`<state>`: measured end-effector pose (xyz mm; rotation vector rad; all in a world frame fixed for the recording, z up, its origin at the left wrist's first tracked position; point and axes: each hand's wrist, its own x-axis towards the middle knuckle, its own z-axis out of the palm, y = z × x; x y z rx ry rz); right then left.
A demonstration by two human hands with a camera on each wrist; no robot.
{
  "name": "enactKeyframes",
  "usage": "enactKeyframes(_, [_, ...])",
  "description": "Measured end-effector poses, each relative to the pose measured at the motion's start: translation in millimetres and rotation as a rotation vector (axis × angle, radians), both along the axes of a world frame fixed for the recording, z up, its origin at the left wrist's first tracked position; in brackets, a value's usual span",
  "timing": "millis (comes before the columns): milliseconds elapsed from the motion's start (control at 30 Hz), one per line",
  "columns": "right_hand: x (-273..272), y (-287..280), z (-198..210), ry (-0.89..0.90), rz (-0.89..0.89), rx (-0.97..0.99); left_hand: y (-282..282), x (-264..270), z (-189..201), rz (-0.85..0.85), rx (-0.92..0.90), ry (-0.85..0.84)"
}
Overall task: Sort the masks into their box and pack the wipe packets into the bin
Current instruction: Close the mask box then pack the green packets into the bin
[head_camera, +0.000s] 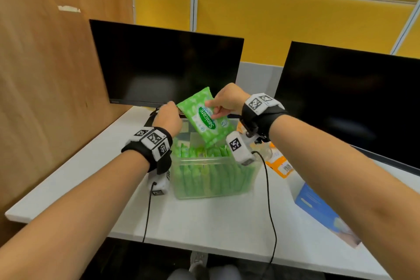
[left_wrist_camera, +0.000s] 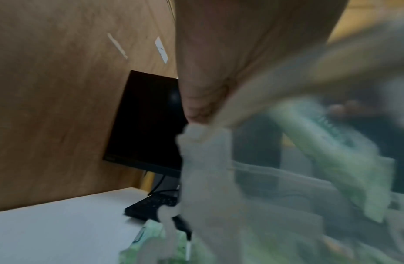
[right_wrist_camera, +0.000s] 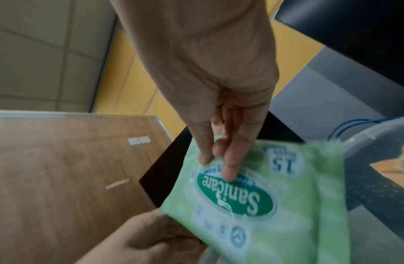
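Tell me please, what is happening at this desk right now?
A person is packing green wipe packets into a clear plastic bin on the white desk. The right hand pinches one green packet and holds it tilted above the bin, which already holds a row of packets standing on edge. The left hand is at the bin's far left side, beside the held packet; what its fingers do is hidden. A blue box lies on the right.
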<state>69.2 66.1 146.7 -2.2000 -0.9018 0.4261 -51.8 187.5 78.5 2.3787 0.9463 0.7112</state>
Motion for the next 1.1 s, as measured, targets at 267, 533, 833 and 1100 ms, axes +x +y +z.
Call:
enactKeyframes(267, [-6,51,-28,-0.432,0.062,-0.513,-2,7,-23,-0.294,0.01,-0.053])
enactKeyframes(533, [-14,36,-29,-0.074,0.264,-0.816,-3,11,-35,-0.359,0.575,0.539])
enactKeyframes(833, [-6,15,-38,0.27,0.315,-0.826,8,6,-31,-0.11,-0.012,0.002])
enactKeyframes(1100, [36,-25,-11,-0.321,-0.01,-0.536,73,-13,-79,-0.094,-0.446,0.138])
